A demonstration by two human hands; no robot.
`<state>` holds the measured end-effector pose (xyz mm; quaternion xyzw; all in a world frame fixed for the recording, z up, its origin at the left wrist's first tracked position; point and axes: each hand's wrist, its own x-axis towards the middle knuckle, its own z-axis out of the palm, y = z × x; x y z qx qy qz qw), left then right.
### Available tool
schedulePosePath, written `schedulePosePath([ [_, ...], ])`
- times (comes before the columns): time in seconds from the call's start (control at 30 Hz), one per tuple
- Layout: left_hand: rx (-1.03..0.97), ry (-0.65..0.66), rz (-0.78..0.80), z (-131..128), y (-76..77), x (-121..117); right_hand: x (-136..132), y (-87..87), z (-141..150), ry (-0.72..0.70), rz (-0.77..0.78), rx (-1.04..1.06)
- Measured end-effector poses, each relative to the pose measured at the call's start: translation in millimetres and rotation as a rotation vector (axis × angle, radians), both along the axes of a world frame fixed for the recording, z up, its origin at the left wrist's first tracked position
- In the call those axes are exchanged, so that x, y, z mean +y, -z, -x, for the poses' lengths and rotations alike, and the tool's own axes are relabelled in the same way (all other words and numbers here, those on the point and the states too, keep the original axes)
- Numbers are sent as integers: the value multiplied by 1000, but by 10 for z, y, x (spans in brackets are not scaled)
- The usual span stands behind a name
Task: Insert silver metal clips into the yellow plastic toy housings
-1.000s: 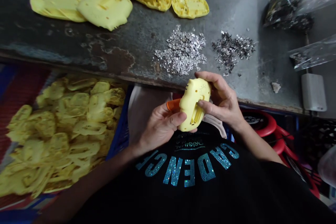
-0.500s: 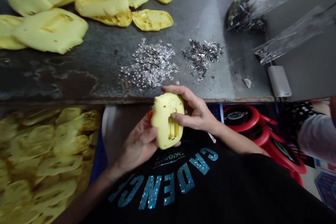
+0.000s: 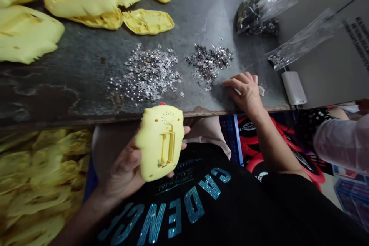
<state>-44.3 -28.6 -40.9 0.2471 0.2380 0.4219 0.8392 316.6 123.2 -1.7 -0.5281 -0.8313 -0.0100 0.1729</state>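
My left hand (image 3: 121, 173) is shut on a yellow moulded plastic casing (image 3: 160, 142), which shows a small slotted compartment and a patch of tiny holes. A bit of red or orange (image 3: 162, 103) pokes out behind its top edge, mostly hidden. My right hand (image 3: 246, 92) rests on the steel-topped table (image 3: 86, 84), its fingers apart, beside a small white fragment (image 3: 261, 91). Nearest to it is a pile of dark metallic bits (image 3: 209, 63). A paler pile of small silver pieces (image 3: 145, 75) lies further left.
Rough-edged yellow casings (image 3: 83, 5) lie along the table's far side. A heap of yellow casings (image 3: 43, 177) fills a bin below the left edge. Plastic bags (image 3: 255, 13), a white box (image 3: 293, 88), red plastic items (image 3: 308, 165) and a co-worker's sleeve (image 3: 343, 142) are at right.
My right hand has let go of the casing and moved onto the table. The casing stays in my left hand, now lower and with its slotted face more fully in view.
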Motion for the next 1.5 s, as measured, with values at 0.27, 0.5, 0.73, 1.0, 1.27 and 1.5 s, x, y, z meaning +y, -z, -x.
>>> schedulePosePath([
  [0.27, 146, -121, 37, -17, 16, 7, -151, 160, -158, 73, -14, 38],
  [0.5, 260, -261, 12, -139, -130, 77, -35, 116, 35, 143, 48, 132],
  [0.73, 147, -258, 53, -189, -224, 86, -40, 68, 105, 99, 59, 168],
  [1.0, 104, -250, 41, -131, -150, 36, 7, 66, 148, 90, 99, 157],
  [1.27, 141, -278, 64, -101, -168, 15, 48, 71, 248, 62, 113, 198],
  [1.5, 131, -277, 52, -61, -124, -13, 2, 65, 279, 64, 107, 142],
])
